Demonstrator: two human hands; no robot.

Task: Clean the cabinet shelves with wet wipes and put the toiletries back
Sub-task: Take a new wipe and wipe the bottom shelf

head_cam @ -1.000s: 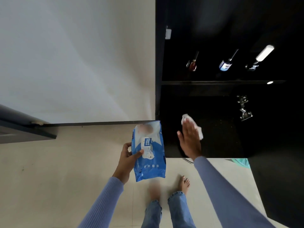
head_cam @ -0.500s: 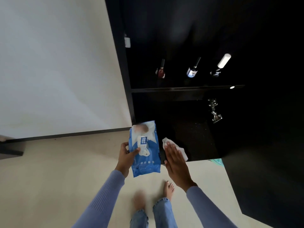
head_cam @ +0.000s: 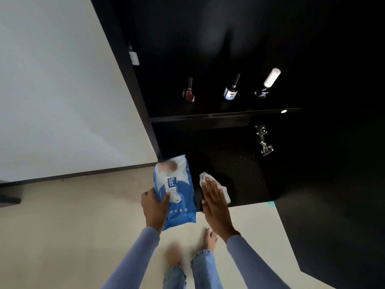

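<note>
My right hand (head_cam: 215, 202) has slid the wipe (head_cam: 224, 191) from deep in the bottom shelf (head_cam: 239, 174) back to its front left corner, beside the pack (head_cam: 177, 192).

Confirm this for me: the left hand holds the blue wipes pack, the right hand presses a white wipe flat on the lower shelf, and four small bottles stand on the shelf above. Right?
Not quite. The head view shows three small bottles on the upper shelf, not four. The rest stands: the left hand holds the blue wipes pack, and the right hand presses the white wipe flat on the lower shelf.

Left hand (head_cam: 155, 207) gripping wipes pack (head_cam: 177, 190), thumb on front. Right hand (head_cam: 214, 202) flat, fingers straight, pressing wipe (head_cam: 224, 191) down.
</note>
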